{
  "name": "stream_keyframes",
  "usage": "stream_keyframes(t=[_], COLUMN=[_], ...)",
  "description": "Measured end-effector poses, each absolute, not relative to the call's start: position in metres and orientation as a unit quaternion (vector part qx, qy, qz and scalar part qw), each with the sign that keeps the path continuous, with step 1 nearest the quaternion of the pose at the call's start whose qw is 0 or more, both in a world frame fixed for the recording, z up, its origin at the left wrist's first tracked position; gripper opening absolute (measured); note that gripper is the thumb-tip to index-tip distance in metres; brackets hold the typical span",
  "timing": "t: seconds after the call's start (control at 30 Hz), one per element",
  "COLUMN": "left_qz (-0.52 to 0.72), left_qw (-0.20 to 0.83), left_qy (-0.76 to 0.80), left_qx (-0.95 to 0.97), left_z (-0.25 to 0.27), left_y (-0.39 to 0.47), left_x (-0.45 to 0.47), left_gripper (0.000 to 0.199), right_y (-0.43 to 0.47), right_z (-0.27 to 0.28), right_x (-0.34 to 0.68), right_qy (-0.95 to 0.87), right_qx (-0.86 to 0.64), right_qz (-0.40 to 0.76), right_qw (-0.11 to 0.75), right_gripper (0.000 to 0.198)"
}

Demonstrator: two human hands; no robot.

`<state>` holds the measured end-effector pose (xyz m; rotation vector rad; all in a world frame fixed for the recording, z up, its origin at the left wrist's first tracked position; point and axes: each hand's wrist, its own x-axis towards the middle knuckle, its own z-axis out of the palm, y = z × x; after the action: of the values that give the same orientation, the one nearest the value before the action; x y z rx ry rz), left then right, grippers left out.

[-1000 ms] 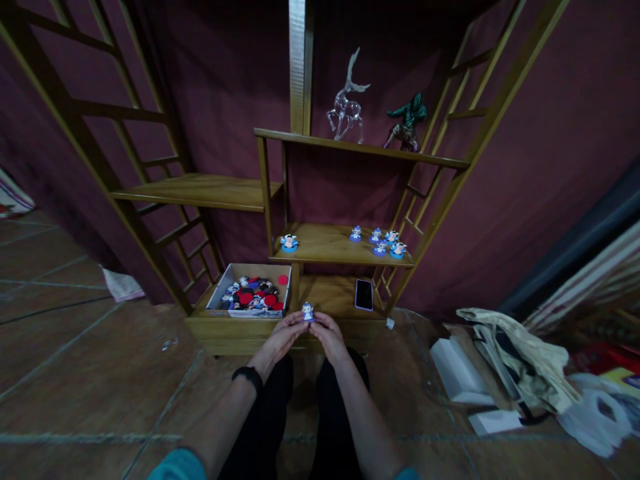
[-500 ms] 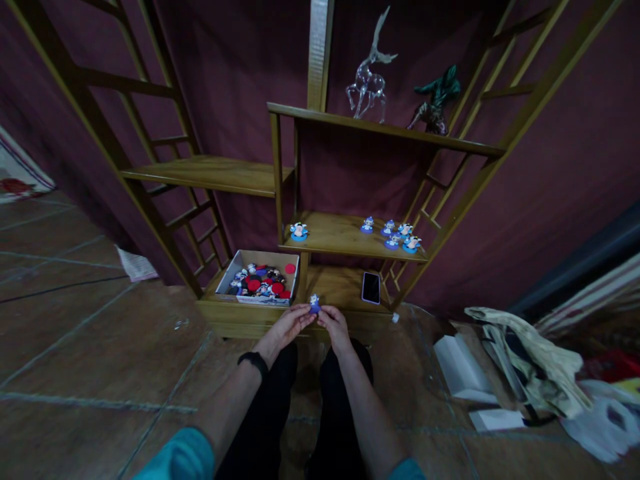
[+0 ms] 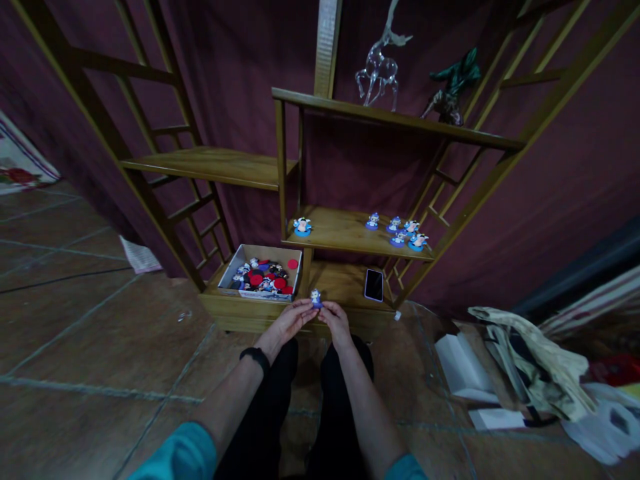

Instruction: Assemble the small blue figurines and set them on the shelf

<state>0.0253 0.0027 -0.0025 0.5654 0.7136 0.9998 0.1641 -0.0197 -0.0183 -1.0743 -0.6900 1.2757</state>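
Note:
Between my two hands, in front of the lowest shelf, is a small purple-and-white figurine (image 3: 316, 298) on a purple base, held upright. My left hand (image 3: 291, 319) pinches its base from the left, and my right hand (image 3: 335, 320) pinches it from the right. Behind my left hand an open cardboard box (image 3: 233, 293) holds many figurines and red and black discs. On the shelf (image 3: 340, 230) above, a blue-based figurine (image 3: 303, 227) stands at the left end. Several purple- and blue-based ones, among them a purple figurine (image 3: 373, 221), stand toward the right.
A phone (image 3: 374, 285) lies on the lowest shelf at right. A clear deer statuette (image 3: 380, 70) and a dark green statuette (image 3: 455, 83) stand on the upper shelf (image 3: 400, 123). Cloth (image 3: 540, 353), a white box (image 3: 465, 367) and a plastic bag (image 3: 600, 427) lie on the floor at right.
The view has shifted slightly, so the shelf appears higher and further right. Both hands keep their hold on the figurine, with hardly any movement.

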Motion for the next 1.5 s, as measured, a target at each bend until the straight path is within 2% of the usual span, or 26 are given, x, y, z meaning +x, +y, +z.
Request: stream_keyframes(t=[0.17, 0.37, 1.0, 1.3, 1.5], left_qz=[0.478, 0.489, 0.479, 0.485, 0.471], left_qw=[0.757, 0.720, 0.710, 0.682, 0.681], left_qy=[0.330, 0.351, 0.349, 0.363, 0.362], left_qx=[0.300, 0.346, 0.379, 0.410, 0.429], left_z=[-0.0066, -0.0082, -0.0017, -0.0079, -0.0043], left_y=[0.0032, 0.0016, -0.0014, 0.0014, -0.0013], left_x=[0.0269, 0.0304, 0.0321, 0.0324, 0.0334], left_gripper=[0.033, 0.042, 0.037, 0.044, 0.043], right_y=[-0.0202, -0.0214, -0.0216, -0.0219, -0.0208], right_z=[-0.0172, -0.0149, -0.0144, -0.0161, -0.0192], right_x=[0.1664, 0.1682, 0.1678, 0.1683, 0.1696], right_qy=[-0.264, -0.244, -0.239, -0.234, -0.225], right_qx=[-0.423, -0.398, -0.399, -0.390, -0.391], right_qz=[0.599, 0.627, 0.625, 0.631, 0.630], right_qw=[0.626, 0.624, 0.628, 0.628, 0.632], right_gripper=[0.031, 0.031, 0.032, 0.032, 0.032])
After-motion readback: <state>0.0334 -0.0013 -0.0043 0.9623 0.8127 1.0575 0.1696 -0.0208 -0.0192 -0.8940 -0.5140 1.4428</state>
